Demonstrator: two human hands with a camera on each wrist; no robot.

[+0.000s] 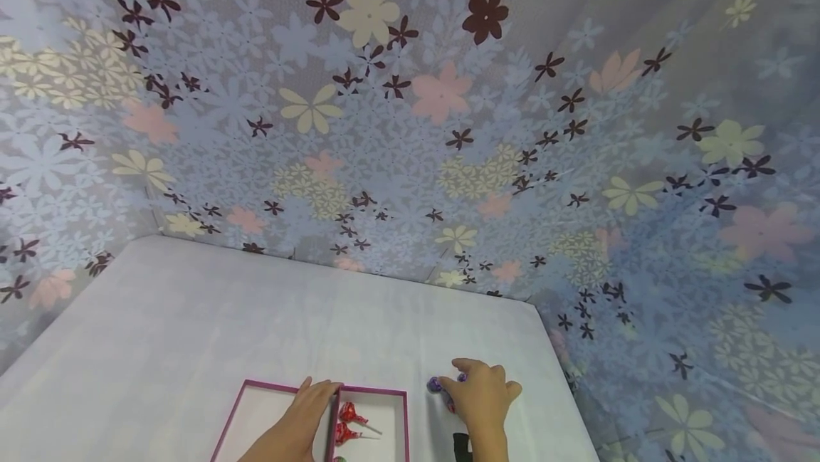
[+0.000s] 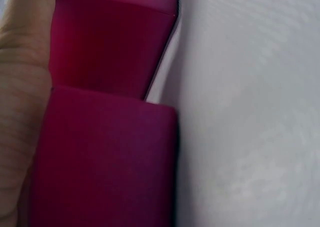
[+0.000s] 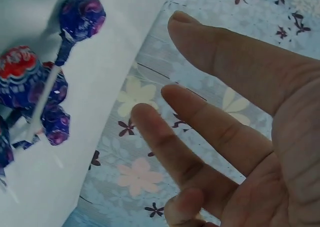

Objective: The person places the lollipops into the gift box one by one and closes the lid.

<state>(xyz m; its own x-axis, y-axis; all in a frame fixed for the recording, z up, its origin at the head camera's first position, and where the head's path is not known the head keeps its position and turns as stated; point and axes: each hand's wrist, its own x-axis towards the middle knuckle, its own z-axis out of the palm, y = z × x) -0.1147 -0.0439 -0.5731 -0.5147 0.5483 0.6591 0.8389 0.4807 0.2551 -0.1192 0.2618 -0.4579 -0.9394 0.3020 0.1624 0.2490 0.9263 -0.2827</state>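
In the head view a magenta-edged box with white insides lies in two parts side by side. My left hand (image 1: 301, 412) grips the rim between the parts, fingertips at its far end. Close up in the left wrist view, the hand (image 2: 25, 87) lies along the magenta box wall (image 2: 105, 157). Red-wrapped lollipops (image 1: 346, 435) sit in the right part. My right hand (image 1: 482, 398) reaches over purple-wrapped lollipops (image 1: 434, 384) right of the box. In the right wrist view its fingers are spread and hold nothing, beside the purple lollipop (image 3: 82, 19) and a red-and-blue one (image 3: 19, 74).
The box and loose lollipops are on a white table (image 1: 256, 327). A small black object (image 1: 461, 446) lies by the right wrist. Flower-patterned cloth (image 1: 384, 163) hangs behind the table and at its sides. A green-wrapped candy (image 1: 339, 459) shows at the bottom edge.
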